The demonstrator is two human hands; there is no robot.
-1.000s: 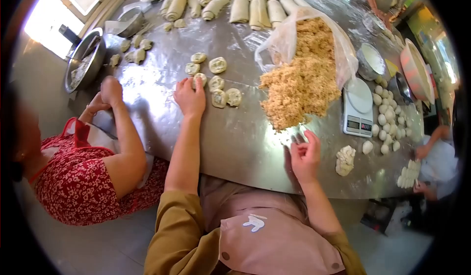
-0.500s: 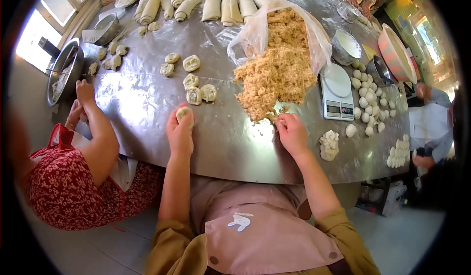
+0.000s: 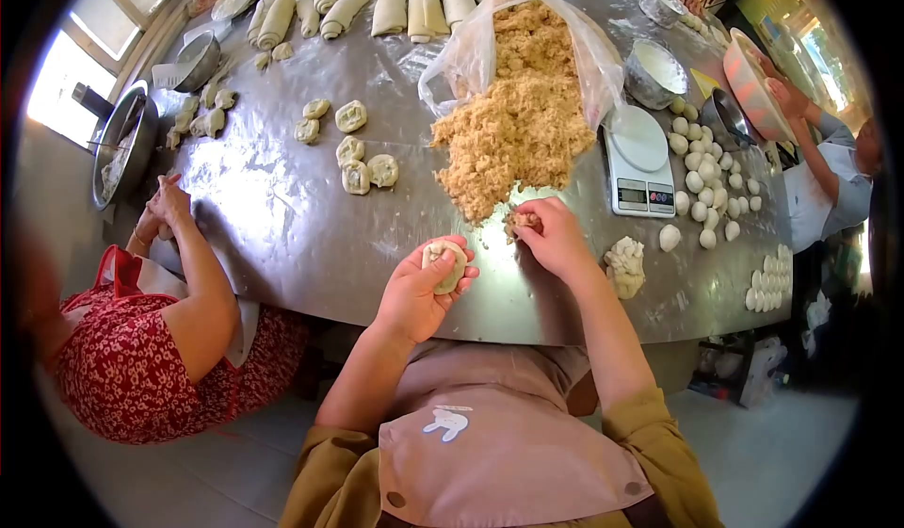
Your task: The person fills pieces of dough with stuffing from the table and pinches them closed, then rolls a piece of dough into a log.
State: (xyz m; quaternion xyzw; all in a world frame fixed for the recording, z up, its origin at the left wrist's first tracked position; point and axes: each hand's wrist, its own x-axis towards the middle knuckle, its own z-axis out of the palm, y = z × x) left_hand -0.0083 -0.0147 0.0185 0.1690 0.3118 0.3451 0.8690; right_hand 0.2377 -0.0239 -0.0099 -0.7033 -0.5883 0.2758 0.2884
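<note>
In my left hand (image 3: 421, 290) lies a flattened round of dough (image 3: 443, 266), the thumb resting across its face. My right hand (image 3: 551, 236) has its fingertips pinched around a small clump of crumbly filling (image 3: 521, 223). Just beyond that hand spreads the tan crumbly filling heap (image 3: 513, 142), spilling out of a clear plastic bag (image 3: 603, 76). Several small dough pieces (image 3: 381, 170) sit on the metal table to the left of the heap. A lump of dough (image 3: 625, 267) lies to the right of my right forearm.
A kitchen scale (image 3: 640, 165) stands right of the filling, beside several white dough balls (image 3: 699, 175). Dough rolls (image 3: 389, 10) line the far side. A person in a red patterned garment (image 3: 122, 358) sits at left, near a metal bowl (image 3: 127, 146). Another person (image 3: 829, 179) stands at right.
My left hand has moved right and nearer to me, turning palm-up with the dough round. My right hand has drawn slightly back from the heap with a clump of filling.
</note>
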